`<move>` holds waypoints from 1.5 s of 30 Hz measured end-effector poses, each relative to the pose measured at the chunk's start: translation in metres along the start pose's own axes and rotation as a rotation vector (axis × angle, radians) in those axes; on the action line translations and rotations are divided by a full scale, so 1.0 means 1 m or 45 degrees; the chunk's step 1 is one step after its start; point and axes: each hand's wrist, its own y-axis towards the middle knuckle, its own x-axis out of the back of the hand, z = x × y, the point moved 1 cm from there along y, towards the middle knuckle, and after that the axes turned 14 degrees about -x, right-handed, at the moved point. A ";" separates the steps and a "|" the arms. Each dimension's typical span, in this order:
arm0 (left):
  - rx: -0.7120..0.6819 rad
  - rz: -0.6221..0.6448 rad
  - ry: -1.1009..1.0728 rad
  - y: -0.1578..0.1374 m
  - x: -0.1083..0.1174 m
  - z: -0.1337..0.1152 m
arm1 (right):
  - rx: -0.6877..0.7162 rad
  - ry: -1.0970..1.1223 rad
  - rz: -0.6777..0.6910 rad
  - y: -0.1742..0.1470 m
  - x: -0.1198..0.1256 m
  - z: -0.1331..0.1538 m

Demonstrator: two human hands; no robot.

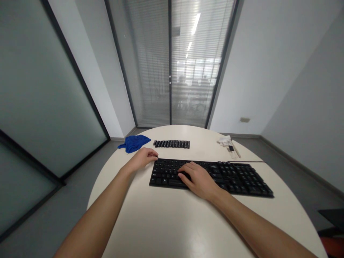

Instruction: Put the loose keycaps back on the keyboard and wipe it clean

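Observation:
A black keyboard lies across the round table. At its upper left corner is my left hand, with thumb and fingertips pinched together. Something small and dark shows at those fingertips, but I cannot make out whether it is a loose keycap or the keyboard's corner. My right hand rests over the middle of the keyboard, fingers bent onto the keys and thumb apart from them; no separate object shows in it. Behind the keyboard, loose black keycaps stand lined up in rows.
A blue cloth lies crumpled at the table's back left. At the back right are a white crumpled tissue or wrapper, a small black piece and a thin light stick. The keyboard's cable runs off to the right.

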 end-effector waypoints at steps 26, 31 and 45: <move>0.053 0.282 -0.434 -0.005 -0.002 -0.003 | 0.007 -0.022 -0.011 0.000 -0.002 -0.001; 0.036 0.313 -0.376 -0.005 -0.001 -0.002 | -0.002 -0.024 -0.007 0.001 -0.001 0.001; 0.094 0.222 -0.096 -0.004 0.000 0.015 | 0.000 -0.025 -0.007 0.000 -0.001 0.001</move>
